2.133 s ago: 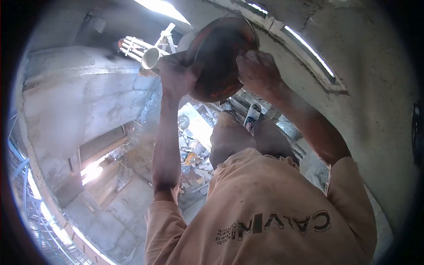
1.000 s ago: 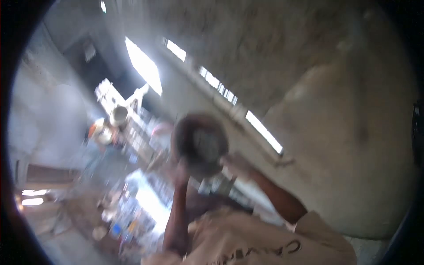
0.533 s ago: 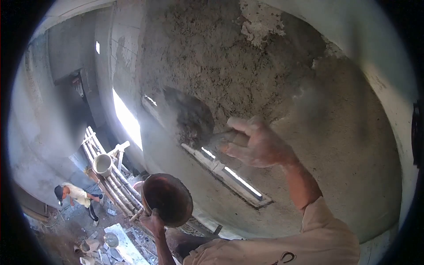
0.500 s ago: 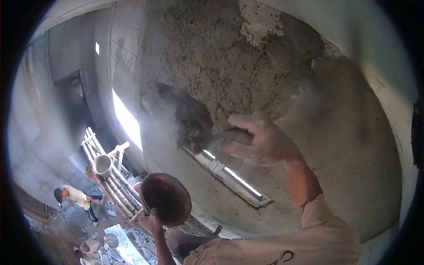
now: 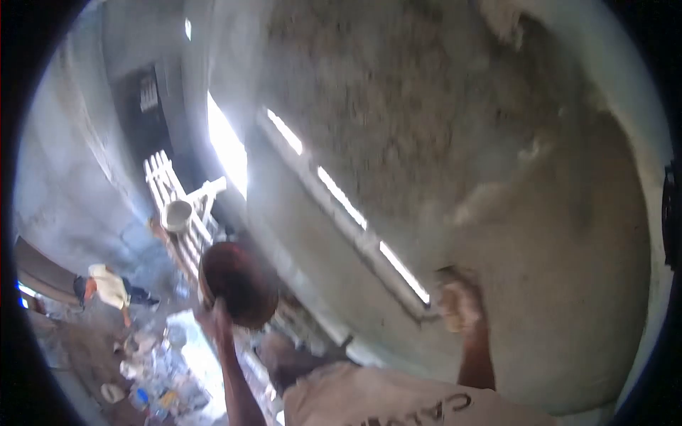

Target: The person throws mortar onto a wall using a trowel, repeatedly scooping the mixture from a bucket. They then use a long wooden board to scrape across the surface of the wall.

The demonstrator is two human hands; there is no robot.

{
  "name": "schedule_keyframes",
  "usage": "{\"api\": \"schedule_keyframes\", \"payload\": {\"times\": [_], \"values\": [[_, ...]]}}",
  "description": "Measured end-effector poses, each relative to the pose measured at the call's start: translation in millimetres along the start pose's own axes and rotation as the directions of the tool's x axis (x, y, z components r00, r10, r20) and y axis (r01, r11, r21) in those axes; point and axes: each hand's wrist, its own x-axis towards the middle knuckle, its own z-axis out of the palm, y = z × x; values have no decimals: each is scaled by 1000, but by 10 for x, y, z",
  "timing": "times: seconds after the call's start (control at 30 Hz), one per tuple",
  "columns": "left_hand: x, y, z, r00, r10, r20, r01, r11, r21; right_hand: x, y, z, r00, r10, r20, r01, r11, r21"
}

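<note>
My left hand [image 5: 219, 321] grips the rim of a round, dark-inside bowl [image 5: 241, 287], tilted so its inner side faces me. My right hand [image 5: 463, 307] is closed around a trowel [image 5: 455, 274], low in front of the wall and right of the narrow slots. Motion smears the trowel, so its blade is hard to make out. A rough, mortar-coated wall [image 5: 398, 121] fills the view ahead, darker and coarser at the top, smoother lower right.
Bright narrow slots [image 5: 341, 197] cut diagonally through the wall. Left, a bucket [image 5: 177, 215] stands on a pole scaffold [image 5: 162, 177]. Far below, another person [image 5: 112, 287] bends over near scattered debris [image 5: 153, 376] and a pale board [image 5: 199, 355].
My right hand has swung down, away from the upper wall. The grey mortar mass before the wall is out of sight. My view has shifted, and the bowl sits further left.
</note>
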Motion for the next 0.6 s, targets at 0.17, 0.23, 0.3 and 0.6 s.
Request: {"api": "schedule_keyframes", "payload": {"times": [0.17, 0.23, 0.3, 0.6], "values": [[52, -642, 363, 981, 48, 187, -76, 987, 145, 724, 1207, 706, 929, -306, 208, 363, 866, -343], [-47, -465, 473, 957, 76, 281, -81, 997, 6, 476, 1293, 1076, 864, -417, 281, 496, 801, -335], [-2, -930, 541, 925, 57, 376, -178, 939, 295, 592, 1189, 1316, 857, -394, 331, 510, 740, -439], [-384, 587, 1090, 778, -36, 627, -14, 997, 74, 1194, 740, 1983, 542, -722, 431, 512, -123, -850]]}}
